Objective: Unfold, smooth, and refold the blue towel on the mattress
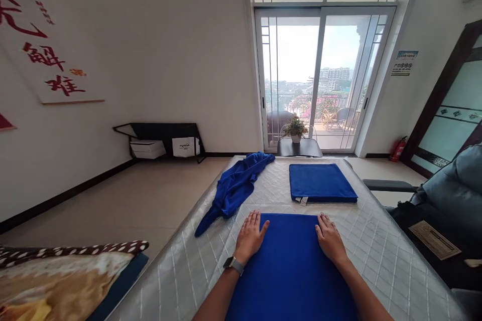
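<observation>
A smooth blue cloth (291,266) lies flat on the pale quilted mattress (391,261) right in front of me, its near end cut off by the bottom of the view. On its far left corner rests my left hand (251,235), palm down with fingers stretched out and a watch on the wrist. My right hand (330,238) lies the same way on the far right corner. Beyond them sits a neatly folded blue cloth (322,181) with white tags at its near edge. To the left, another blue cloth (237,185) is crumpled along the mattress edge.
A potted plant (295,128) stands on a dark chair (300,148) beyond the mattress, before the sliding glass door (320,80). At right is a dark armchair (452,190). A patterned blanket (75,281) lies at lower left. Against the wall stands a black rack (161,133).
</observation>
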### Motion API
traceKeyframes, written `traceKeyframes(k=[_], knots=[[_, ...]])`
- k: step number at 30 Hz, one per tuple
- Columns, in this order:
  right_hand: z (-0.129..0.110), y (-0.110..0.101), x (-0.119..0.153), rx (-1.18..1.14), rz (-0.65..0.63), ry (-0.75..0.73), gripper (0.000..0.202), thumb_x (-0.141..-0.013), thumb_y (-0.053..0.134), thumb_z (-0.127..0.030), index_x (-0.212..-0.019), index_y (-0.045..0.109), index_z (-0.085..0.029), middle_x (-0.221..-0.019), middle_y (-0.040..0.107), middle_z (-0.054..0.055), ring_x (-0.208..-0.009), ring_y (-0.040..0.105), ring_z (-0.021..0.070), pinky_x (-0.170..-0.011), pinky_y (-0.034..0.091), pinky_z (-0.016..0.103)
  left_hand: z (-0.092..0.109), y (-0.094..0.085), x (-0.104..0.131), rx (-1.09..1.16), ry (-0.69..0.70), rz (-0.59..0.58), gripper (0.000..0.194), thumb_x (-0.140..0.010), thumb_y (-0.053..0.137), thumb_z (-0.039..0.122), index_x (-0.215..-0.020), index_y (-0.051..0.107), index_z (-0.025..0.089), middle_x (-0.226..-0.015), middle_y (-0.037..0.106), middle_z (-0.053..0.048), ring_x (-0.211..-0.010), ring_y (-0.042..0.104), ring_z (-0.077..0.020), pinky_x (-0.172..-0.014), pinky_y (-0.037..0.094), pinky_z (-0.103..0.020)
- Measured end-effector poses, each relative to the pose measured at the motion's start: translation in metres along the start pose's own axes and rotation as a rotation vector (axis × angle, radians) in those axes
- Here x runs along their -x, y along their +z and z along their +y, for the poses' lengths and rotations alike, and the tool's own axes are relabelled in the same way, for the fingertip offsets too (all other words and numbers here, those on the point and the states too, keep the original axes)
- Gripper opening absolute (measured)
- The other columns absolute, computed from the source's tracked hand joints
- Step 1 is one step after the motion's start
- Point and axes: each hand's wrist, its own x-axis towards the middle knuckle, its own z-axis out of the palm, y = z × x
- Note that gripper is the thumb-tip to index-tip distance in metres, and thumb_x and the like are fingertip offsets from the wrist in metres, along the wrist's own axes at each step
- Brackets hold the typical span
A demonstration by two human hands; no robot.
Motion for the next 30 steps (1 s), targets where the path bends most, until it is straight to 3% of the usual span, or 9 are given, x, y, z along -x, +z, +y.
traceKeyframes(k=[4,10,17,24,30], knots=[[0.015,-0.02,-0.017,-0.097,0.032,0.11,0.059,-0.097,0.026,-0.037,-0.143,0.051,-0.012,-0.153,0.045,0.009,-0.142,0.039,0.0182,-0.115,0.029,0.029,-0.007,-0.005,-0.004,0.062,-0.025,0.01,0.064,-0.102,0.021,0.053,-0.144,0.049,0.013,-0.147,0.054,-0.013,-0.143,0.04,-0.026,-0.118,0.031,-0.044],[0.03,-0.044,-0.04,-0.071,0.014,0.167,0.05,-0.093,0.037,-0.039,-0.118,0.072,-0.014,-0.118,0.072,0.013,-0.114,0.063,0.0238,-0.099,0.043,0.03,-0.022,-0.015,-0.009,0.137,-0.112,0.087,0.051,-0.103,0.026,0.039,-0.131,0.06,0.014,-0.138,0.062,-0.011,-0.134,0.05,-0.0217,-0.116,0.034,-0.039],[0.029,-0.043,-0.05,-0.058,-0.012,0.2,0.038,-0.09,0.046,-0.038,-0.1,0.076,-0.018,-0.104,0.076,0.011,-0.102,0.068,0.0243,-0.088,0.045,0.029,-0.02,-0.017,-0.006,0.117,-0.092,0.096,0.048,-0.102,0.029,0.038,-0.129,0.062,0.016,-0.136,0.063,-0.01,-0.131,0.053,-0.0222,-0.116,0.035,-0.039],[0.029,-0.039,-0.05,-0.069,0.014,0.213,0.036,-0.094,0.043,-0.037,-0.108,0.073,-0.021,-0.104,0.076,0.006,-0.096,0.07,0.0191,-0.082,0.046,0.025,-0.021,-0.015,-0.005,0.092,-0.072,0.093,0.049,-0.101,0.029,0.037,-0.128,0.063,0.014,-0.135,0.063,-0.012,-0.133,0.051,-0.0243,-0.116,0.034,-0.042],[0.017,-0.041,-0.043,0.005,0.079,0.215,0.038,-0.096,0.039,-0.034,-0.114,0.069,-0.019,-0.113,0.073,0.011,-0.106,0.066,0.0232,-0.089,0.046,0.031,-0.02,-0.013,-0.006,0.111,-0.086,0.083,0.052,-0.101,0.029,0.038,-0.13,0.061,0.01,-0.137,0.062,-0.014,-0.135,0.049,-0.0251,-0.117,0.034,-0.042]])
